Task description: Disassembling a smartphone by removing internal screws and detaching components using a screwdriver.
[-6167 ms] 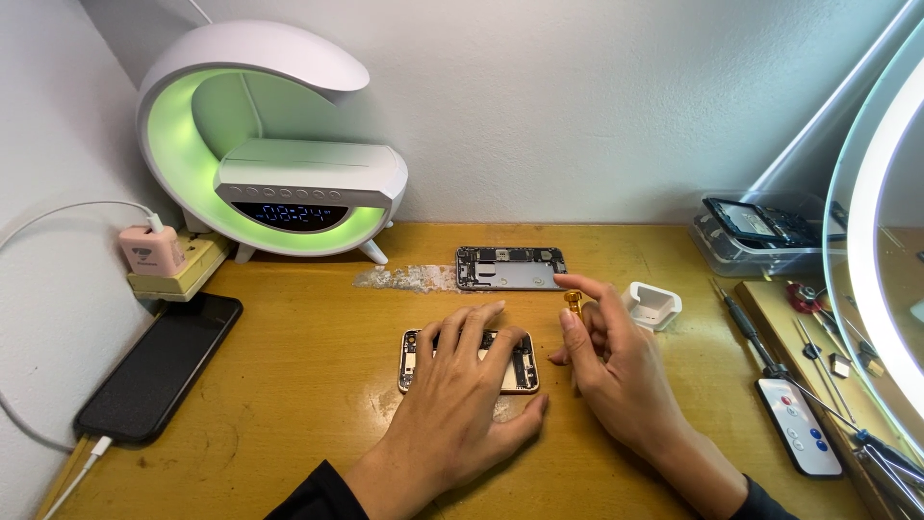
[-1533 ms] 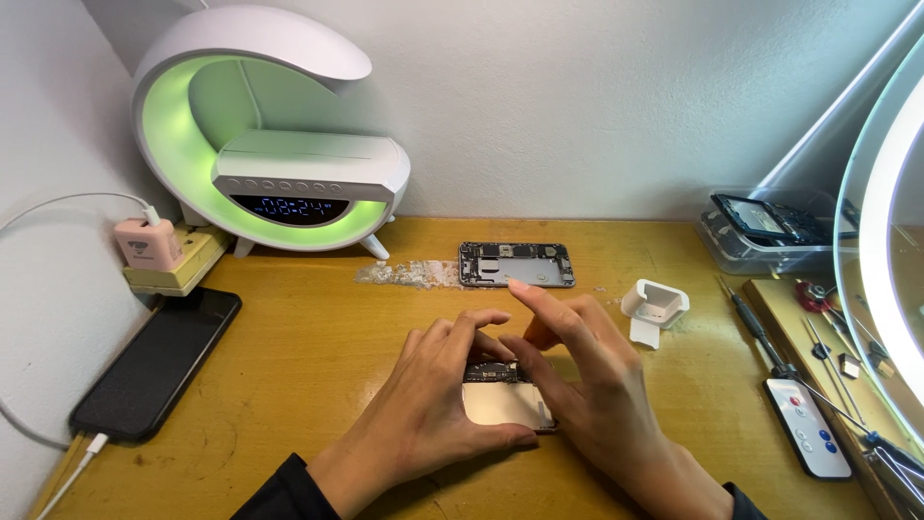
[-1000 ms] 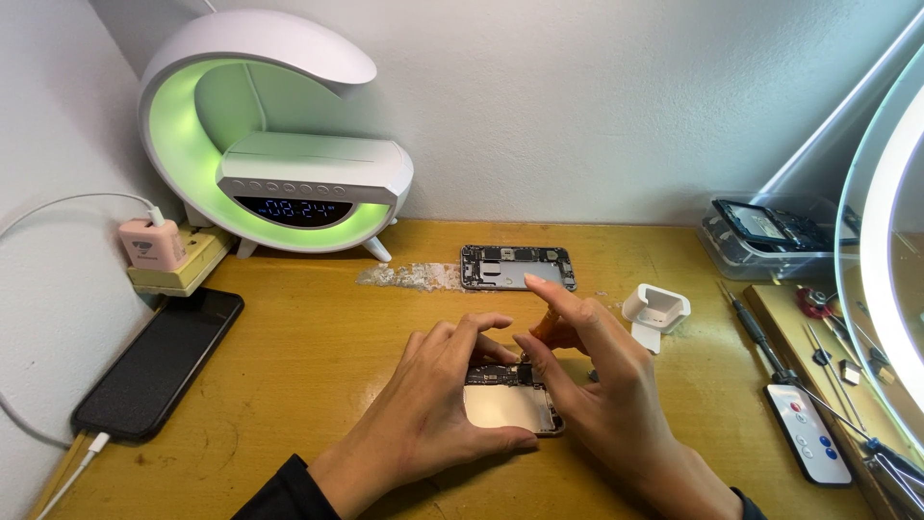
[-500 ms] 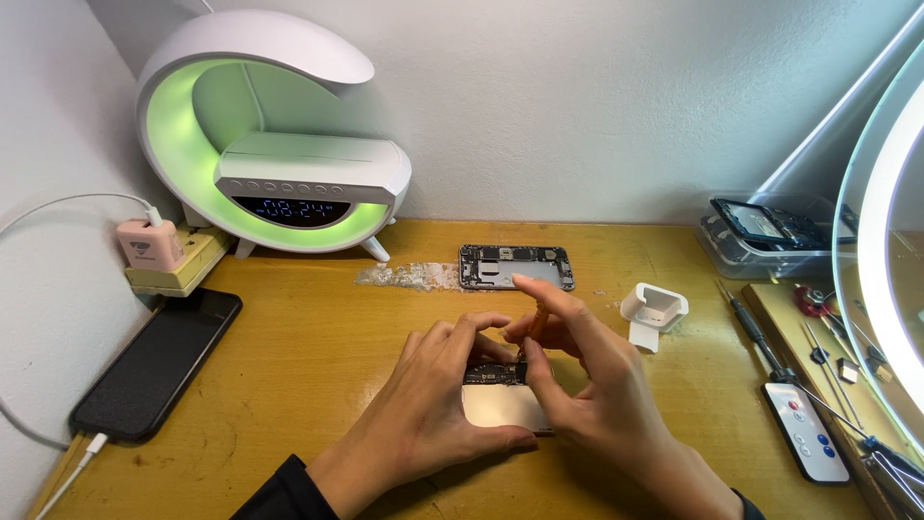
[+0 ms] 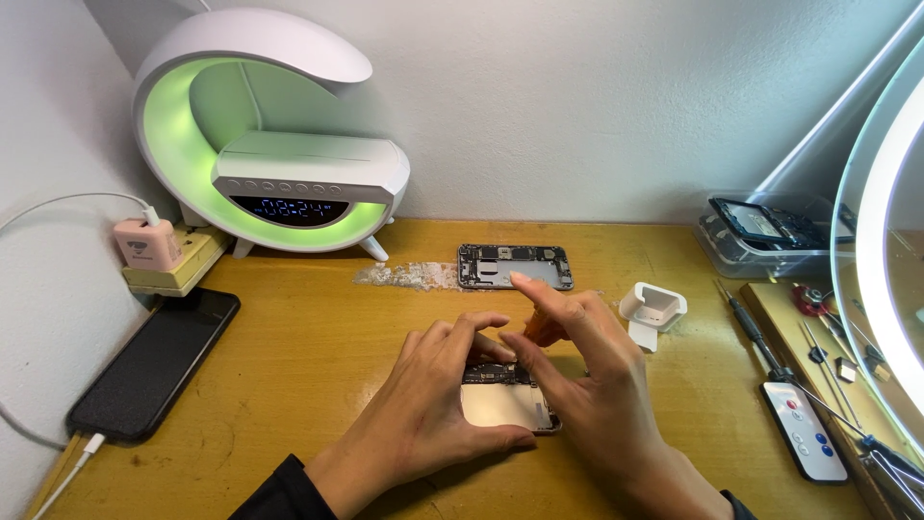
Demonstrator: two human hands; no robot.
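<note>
Frame centre: left hand (image 5: 423,424) clamps flat metal opened phone (image 5: 505,404) | right hand (image 5: 587,385) fingers pinched above it | glossy wooden bench (image 5: 318,356)

A single head-worn camera looks down and forward over a wooden desk (image 5: 289,385) toward the white wall (image 5: 577,96) behind it. It sits close, with both hands (image 5: 520,404) filling the lower middle and the forearms cut off by the bottom edge. No second view shares the scene.

opened phone (image 5: 502,404) mostly under hands, ring light (image 5: 881,241) cropped right
</note>
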